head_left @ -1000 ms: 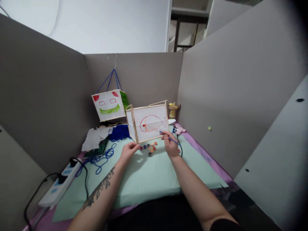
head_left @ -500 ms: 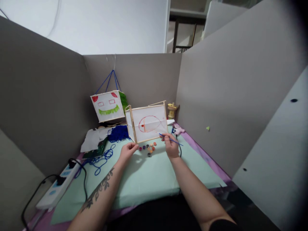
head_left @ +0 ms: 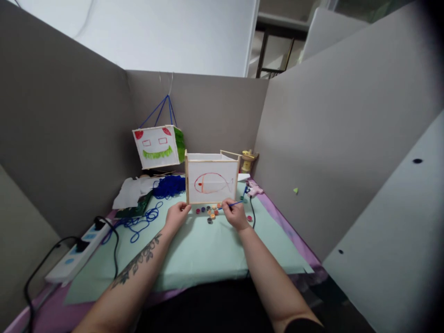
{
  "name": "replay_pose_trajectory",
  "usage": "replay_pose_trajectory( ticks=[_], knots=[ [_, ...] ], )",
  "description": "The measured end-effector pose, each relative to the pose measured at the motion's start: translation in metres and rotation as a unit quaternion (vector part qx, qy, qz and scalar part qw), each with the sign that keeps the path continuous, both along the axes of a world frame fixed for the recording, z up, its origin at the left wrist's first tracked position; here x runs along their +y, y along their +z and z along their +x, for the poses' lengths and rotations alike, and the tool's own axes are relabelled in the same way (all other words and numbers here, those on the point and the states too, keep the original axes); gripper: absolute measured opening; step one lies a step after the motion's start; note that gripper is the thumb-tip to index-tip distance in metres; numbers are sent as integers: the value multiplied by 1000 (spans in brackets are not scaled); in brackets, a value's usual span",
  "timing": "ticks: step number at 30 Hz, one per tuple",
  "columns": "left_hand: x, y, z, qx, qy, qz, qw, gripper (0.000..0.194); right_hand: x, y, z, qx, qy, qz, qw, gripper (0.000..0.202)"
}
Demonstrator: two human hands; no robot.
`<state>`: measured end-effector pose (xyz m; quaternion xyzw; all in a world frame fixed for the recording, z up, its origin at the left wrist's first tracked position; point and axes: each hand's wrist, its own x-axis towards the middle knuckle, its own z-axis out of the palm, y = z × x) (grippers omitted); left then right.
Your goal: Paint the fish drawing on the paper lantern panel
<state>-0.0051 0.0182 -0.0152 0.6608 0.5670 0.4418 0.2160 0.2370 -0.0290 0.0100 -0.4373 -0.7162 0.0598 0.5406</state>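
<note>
My left hand (head_left: 177, 216) has its fingers closed at the lower left corner of a wooden-framed paper lantern (head_left: 215, 169). The lantern stands upright, its front panel bearing a red and orange fish outline with a red eye. In a pinch, my right hand (head_left: 235, 214) holds a thin blue paintbrush (head_left: 236, 203) below the panel's lower right corner. The brush tip points left, over several small paint pots (head_left: 212, 216) grouped in front of the lantern. Whether the tip touches paint is too small to tell.
A painted lantern (head_left: 157, 148) hangs by blue cords at the back left. Blue yarn (head_left: 169, 186), white cloth or paper (head_left: 130, 192) and a power strip (head_left: 74, 252) lie left. A pink glue gun (head_left: 255, 188) and a twine spool (head_left: 247, 161) sit right. Grey partitions enclose the table.
The lantern has turned so its front faces me more squarely, and it sits lower. My right hand has brought the brush down and left, from the panel to the paint pots.
</note>
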Motion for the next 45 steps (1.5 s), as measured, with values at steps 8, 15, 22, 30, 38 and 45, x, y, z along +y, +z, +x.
replay_pose_trajectory(
  ticks=[8, 15, 22, 30, 38, 45],
  knots=[
    [-1, -1, 2, -11, -7, -5, 1000, 25, 3, -4, -5, -68, 15, -37, 997, 33],
    [-2, 0, 3, 16, -10, -8, 1000, 28, 11, -13, -7, -116, -19, -44, 992, 28],
    [2, -6, 2, 5, -21, 1, 1000, 27, 19, -25, -10, -134, -9, -94, 986, 23],
    [-3, 0, 3, 12, -18, 0, 1000, 28, 21, -27, -6, -103, -8, -104, 989, 26],
    [-3, 1, 3, 36, -21, -13, 999, 32, 20, -23, -8, -106, 12, -134, 985, 26],
    [-6, 5, 5, 42, -18, -22, 999, 32, 20, -24, -11, -111, 16, -137, 984, 25]
  ],
)
